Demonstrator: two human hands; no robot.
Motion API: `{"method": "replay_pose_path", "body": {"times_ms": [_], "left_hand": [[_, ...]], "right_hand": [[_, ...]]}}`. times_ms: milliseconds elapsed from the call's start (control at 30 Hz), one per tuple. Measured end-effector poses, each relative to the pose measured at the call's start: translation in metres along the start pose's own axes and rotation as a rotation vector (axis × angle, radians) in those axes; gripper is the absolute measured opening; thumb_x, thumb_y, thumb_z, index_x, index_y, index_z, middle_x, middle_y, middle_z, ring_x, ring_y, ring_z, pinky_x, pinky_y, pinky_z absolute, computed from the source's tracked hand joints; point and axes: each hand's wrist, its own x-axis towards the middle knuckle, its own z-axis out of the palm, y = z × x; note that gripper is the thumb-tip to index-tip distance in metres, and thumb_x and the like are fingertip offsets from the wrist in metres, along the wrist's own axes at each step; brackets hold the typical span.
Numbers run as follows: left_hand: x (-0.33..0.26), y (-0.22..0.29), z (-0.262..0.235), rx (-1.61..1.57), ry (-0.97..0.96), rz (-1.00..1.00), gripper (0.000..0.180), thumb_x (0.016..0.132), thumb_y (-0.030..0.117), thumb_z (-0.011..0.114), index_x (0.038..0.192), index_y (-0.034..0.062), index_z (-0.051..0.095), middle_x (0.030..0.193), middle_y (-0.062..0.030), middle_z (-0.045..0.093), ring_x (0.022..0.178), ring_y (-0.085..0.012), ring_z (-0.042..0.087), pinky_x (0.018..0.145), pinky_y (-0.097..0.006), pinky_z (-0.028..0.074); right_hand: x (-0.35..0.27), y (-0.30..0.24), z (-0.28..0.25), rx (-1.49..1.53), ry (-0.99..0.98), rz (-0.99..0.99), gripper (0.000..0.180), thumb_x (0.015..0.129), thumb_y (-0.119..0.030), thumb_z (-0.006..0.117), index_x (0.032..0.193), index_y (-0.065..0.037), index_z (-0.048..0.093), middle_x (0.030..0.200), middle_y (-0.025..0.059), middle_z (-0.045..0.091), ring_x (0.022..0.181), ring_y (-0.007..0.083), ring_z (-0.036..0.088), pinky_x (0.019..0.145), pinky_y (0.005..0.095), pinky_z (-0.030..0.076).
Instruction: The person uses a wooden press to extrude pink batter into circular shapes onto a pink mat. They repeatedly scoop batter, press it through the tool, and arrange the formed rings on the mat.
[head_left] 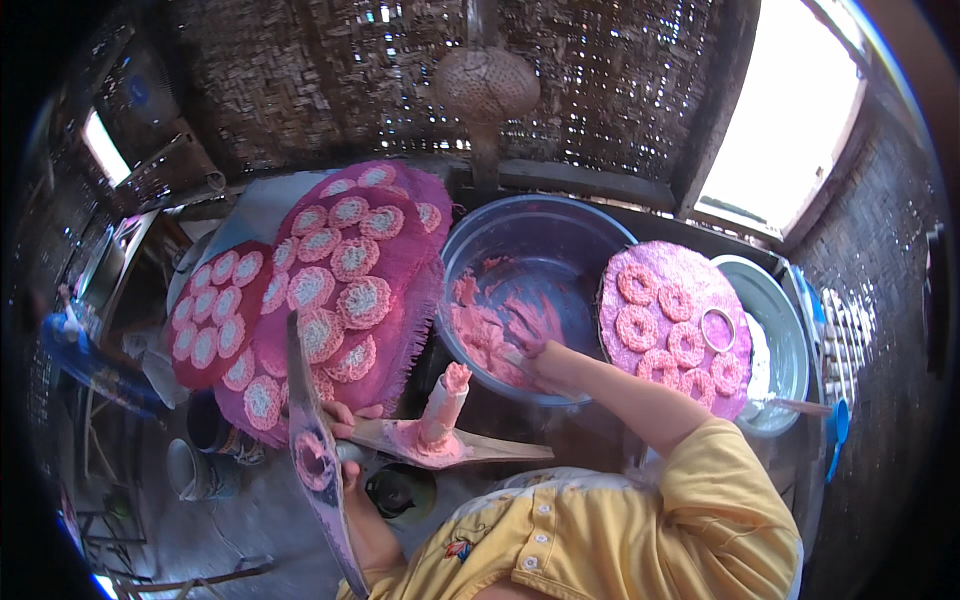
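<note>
My left hand (345,425) is wrapped round a two-part wooden press. One bar (330,515) has a pink-smeared ring hole; the other (490,447) carries an upright white tube (442,410) with pink dough bulging from its top. The bars spread apart from my grip. Inside the big blue-grey basin (600,228), my right hand (550,365) presses into soft pink dough (480,330), its fingers curled in and partly covered by it. More dough smears the basin wall.
Left of the basin, purple cloth-covered round trays (415,340) bear several pink-and-white lacy rounds (349,211). A pink round board (650,258) on the right holds pink dough rings (637,328) and a pale hoop (718,330). Beyond it stand a grey-green basin (795,340) and a blue ladle (838,425).
</note>
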Motion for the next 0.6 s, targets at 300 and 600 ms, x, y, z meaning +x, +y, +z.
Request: {"method": "replay_pose_path", "body": {"times_ms": [300,600], "left_hand": [[0.025,0.052,0.043,0.492,-0.012,-0.549,0.035,0.069,0.012,0.071,0.1,0.0065,0.054,0.088,-0.006,0.052,0.079,-0.0179,0.055,0.069,-0.035,0.049],[0.057,0.031,0.133,0.474,-0.336,-0.463,0.044,0.062,0.025,0.076,0.101,0.007,0.063,0.106,-0.0115,0.06,0.098,-0.0267,0.059,0.083,-0.034,0.046]], "right_hand": [[-0.159,-0.028,-0.082,0.215,-0.249,-0.341,0.034,0.093,-0.027,0.049,0.114,-0.002,0.055,0.064,-0.0015,0.048,0.048,0.005,0.044,0.044,0.021,0.036],[-0.223,-0.04,-0.132,-0.329,-0.454,-0.517,0.041,0.093,-0.034,0.05,0.12,-0.004,0.055,0.068,-0.0024,0.052,0.06,0.0047,0.046,0.052,0.0218,0.038]]}}
